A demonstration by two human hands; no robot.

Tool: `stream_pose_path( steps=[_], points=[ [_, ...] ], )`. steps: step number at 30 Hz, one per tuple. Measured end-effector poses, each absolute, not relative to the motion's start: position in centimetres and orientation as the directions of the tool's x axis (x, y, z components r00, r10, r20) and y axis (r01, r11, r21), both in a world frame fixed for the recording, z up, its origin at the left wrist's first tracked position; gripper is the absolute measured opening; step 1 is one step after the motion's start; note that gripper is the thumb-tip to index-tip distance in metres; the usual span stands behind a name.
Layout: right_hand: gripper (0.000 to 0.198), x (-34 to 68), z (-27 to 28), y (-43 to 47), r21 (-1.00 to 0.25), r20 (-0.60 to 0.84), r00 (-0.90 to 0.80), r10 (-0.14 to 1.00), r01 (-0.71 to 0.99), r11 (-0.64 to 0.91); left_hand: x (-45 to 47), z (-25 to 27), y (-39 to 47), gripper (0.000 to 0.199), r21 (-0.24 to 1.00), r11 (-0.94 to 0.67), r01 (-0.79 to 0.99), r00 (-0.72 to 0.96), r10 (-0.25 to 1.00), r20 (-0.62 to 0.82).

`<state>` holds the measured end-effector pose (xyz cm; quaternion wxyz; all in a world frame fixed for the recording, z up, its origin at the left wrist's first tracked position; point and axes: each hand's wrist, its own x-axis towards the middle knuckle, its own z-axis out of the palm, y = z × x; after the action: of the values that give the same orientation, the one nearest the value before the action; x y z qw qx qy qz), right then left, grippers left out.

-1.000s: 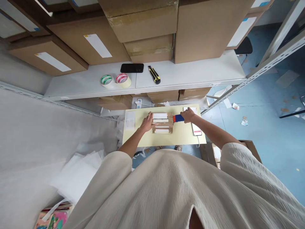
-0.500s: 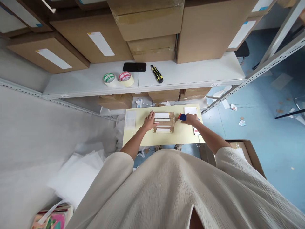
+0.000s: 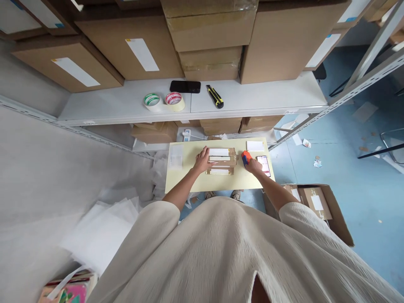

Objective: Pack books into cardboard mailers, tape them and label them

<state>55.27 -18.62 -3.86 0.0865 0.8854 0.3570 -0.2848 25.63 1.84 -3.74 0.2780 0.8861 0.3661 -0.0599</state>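
A small brown cardboard box (image 3: 222,165) with white label strips and shiny tape lies on the pale yellow table (image 3: 186,182). My left hand (image 3: 202,160) grips its left end, fingers over the far side and thumb across the top. My right hand (image 3: 253,166) is closed around an orange-and-blue tape dispenser (image 3: 245,158), just off the box's right end. Right beside that hand lies a lit phone (image 3: 264,165), with a stack of white labels (image 3: 255,146) behind it.
Above the table's far edge, a grey shelf (image 3: 126,101) holds two tape rolls (image 3: 174,101), a black phone (image 3: 185,86), a yellow-black utility knife (image 3: 215,97) and large cartons (image 3: 293,42). An open carton (image 3: 339,219) with boxes stands at lower right. White foam sheets (image 3: 101,235) are at left.
My right hand has drawn back slightly from the box and turned the dispenser, so its orange side shows. More of the lit phone is uncovered. My left hand stays on the box.
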Motion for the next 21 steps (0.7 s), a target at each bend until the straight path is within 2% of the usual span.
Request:
stream_pose_path(
  steps=[3,6,8,13,17,19,21],
  points=[
    [0.048,53.9,-2.8,-17.0,-0.158,-0.457,0.63,0.627,0.637,-0.755,25.2,-3.9,1.2,0.114,0.539,-0.508,0.671,0.714,0.639,-0.287],
    [0.042,52.1,-1.3,-14.5,-0.413,-0.464,0.543,0.7,0.566,-0.713,25.0,-4.2,0.5,0.122,0.592,-0.422,0.686,0.668,0.687,-0.286],
    [0.046,50.8,-0.5,-13.1,-0.523,-0.486,0.521,0.702,0.469,-0.711,24.8,-4.2,0.2,0.127,0.628,-0.361,0.689,0.634,0.72,-0.282],
    [0.073,49.0,1.0,-11.3,-0.652,-0.479,0.529,0.7,0.319,-0.687,24.1,-3.1,0.6,0.122,0.765,-0.264,0.588,0.582,0.794,-0.174],
    [0.096,48.9,1.3,-10.9,-0.812,-0.362,0.514,0.778,0.237,-0.534,23.4,-1.8,1.7,0.112,0.849,-0.298,0.436,0.553,0.833,0.008],
    [0.099,48.8,1.2,-11.0,-0.858,-0.317,0.522,0.792,0.197,-0.474,23.0,-1.7,2.0,0.109,0.874,-0.298,0.385,0.515,0.855,0.065],
    [0.096,48.5,0.7,-11.6,-0.86,-0.331,0.525,0.784,0.175,-0.48,22.6,-2.4,1.9,0.106,0.889,-0.253,0.381,0.458,0.887,0.056]
  ],
)
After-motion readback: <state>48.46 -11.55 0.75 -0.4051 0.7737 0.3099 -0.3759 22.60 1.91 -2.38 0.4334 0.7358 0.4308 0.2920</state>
